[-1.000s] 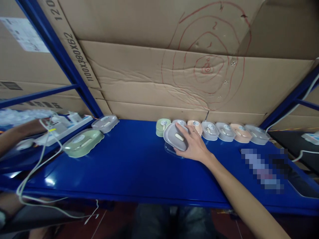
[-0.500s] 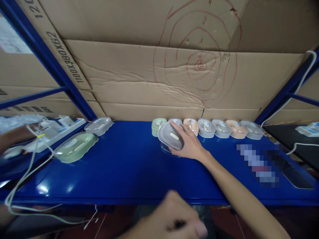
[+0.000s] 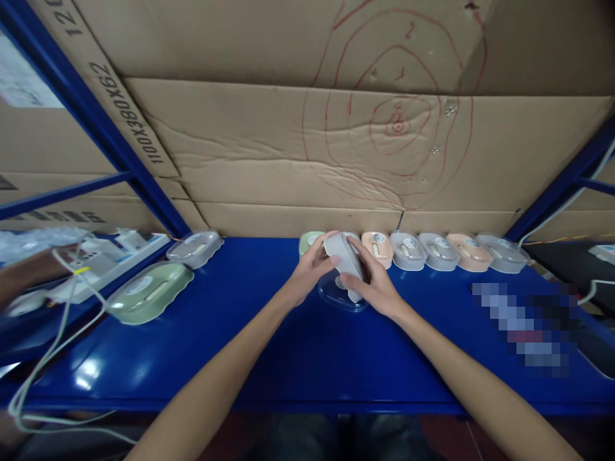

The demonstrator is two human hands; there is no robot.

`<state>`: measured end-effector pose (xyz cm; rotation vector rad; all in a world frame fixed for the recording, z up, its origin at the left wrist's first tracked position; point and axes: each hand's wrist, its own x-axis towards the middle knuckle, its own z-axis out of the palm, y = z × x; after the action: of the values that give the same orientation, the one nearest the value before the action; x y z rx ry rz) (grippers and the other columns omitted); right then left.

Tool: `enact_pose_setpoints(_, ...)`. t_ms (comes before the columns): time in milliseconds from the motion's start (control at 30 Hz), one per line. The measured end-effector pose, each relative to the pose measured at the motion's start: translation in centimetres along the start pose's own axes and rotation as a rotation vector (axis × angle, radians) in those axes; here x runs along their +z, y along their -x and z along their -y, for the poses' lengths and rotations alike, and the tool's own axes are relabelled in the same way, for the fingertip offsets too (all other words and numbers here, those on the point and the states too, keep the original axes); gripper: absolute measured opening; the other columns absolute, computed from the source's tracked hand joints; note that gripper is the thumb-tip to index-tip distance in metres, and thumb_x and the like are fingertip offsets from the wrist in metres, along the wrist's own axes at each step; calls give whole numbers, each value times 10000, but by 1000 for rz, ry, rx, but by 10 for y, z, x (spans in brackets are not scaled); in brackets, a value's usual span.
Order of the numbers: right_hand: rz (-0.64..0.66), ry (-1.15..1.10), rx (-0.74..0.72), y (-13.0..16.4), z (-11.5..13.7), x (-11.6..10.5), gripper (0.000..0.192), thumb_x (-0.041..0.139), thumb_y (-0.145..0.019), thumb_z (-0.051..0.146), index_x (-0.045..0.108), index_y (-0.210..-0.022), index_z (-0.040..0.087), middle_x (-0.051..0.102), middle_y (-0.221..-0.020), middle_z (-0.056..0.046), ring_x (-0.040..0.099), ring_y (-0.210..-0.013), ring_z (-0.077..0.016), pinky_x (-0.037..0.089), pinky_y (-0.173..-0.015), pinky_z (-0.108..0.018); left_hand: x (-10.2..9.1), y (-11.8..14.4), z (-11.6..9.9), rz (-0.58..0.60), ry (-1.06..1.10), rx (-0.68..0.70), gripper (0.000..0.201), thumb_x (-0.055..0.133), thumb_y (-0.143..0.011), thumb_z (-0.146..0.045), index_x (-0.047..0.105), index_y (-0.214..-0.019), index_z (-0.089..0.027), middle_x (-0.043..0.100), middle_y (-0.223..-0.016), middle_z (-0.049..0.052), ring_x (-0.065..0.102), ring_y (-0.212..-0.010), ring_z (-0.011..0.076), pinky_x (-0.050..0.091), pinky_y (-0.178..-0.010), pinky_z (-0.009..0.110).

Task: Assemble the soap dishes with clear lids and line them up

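Observation:
A grey rounded plastic container (image 3: pixel 344 255) is held between my two hands, tilted up on its side above the blue table. My left hand (image 3: pixel 307 272) grips its left side, thumb on the near face. On the other side my right hand (image 3: pixel 375 282) is closed around it, thumb towards the lower edge. Directly beneath lies a clear plastic lid (image 3: pixel 339 299), partly covered by the container and my right hand. Just behind my hands stand a green lidded container (image 3: pixel 310 240) and a grey one, both partly hidden.
Peach containers (image 3: pixel 377 250) and grey ones (image 3: pixel 408 251) line the back of the blue table (image 3: pixel 250 346). At left are a larger green container (image 3: pixel 148 294) and a grey one (image 3: pixel 195 248), beside white cables (image 3: pixel 62 307) and another person's arm (image 3: pixel 38 269). A cardboard wall (image 3: pixel 250 141) rises behind.
My left hand has come up from the near edge and taken hold of the grey container. The container has been turned from facing me onto its side, above the clear lid.

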<state>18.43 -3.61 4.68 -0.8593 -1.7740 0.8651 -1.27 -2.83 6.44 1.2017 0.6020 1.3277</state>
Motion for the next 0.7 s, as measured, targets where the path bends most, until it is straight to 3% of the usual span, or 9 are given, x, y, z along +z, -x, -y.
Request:
enact_pose_setpoints(200, 36, -117, 92, -1, 1, 3, 882, 814, -918, 652, 513, -1682, 331, 751, -1432, -106, 725, -1277, -362, 610, -1083, -576, -13, 1, -4, 9, -24, -28, 630, 984, -811, -480, 784, -1347, -216, 778, -1263, 170, 743, -1226, 359, 569, -1057, 438)
enact_pose_setpoints(400, -93, -258, 219, -9, 2, -5, 799, 716, -956, 706, 594, -1616, 272, 791, -1363, -101, 752, -1213, -347, 596, -1087, -524, -25, -8, -4, -78, 89, -116, 676, 889, -815, -606, 734, -1324, -189, 814, -1228, 153, 752, -1258, 420, 588, -1084, 542)
enact_pose_setpoints(467, -158, -120, 178, -12, -1, -16, 829, 713, -954, 714, 572, -1638, 269, 777, -1391, -123, 756, -1188, -362, 609, -1051, -540, -32, -10, -11, -153, 192, -117, 661, 827, -826, -617, 725, -1308, -177, 822, -1218, 160, 754, -1262, 442, 593, -1092, 580)
enact_pose_setpoints(567, -223, 254, 38, -16, -6, -37, 894, 752, -930, 696, 543, -1667, 236, 706, -1518, -170, 686, -1342, -416, 542, -1147, -605, -44, -12, -22, -289, 319, -120, 559, 691, -885, -566, 728, -1283, -175, 827, -1215, 163, 768, -1244, 447, 618, -1069, 601)
enact_pose_setpoints(700, -130, 565, -45, -17, -8, -56, 940, 736, -945, 680, 492, -1706, 185, 645, -1594, -221, 619, -1447, -455, 468, -1213, -652, -52, -12, -28, -374, 420, -218, 590, 558, -919, -470, 708, -1375, -127, 820, -1223, 194, 784, -1206, 451, 639, -1036, 638)
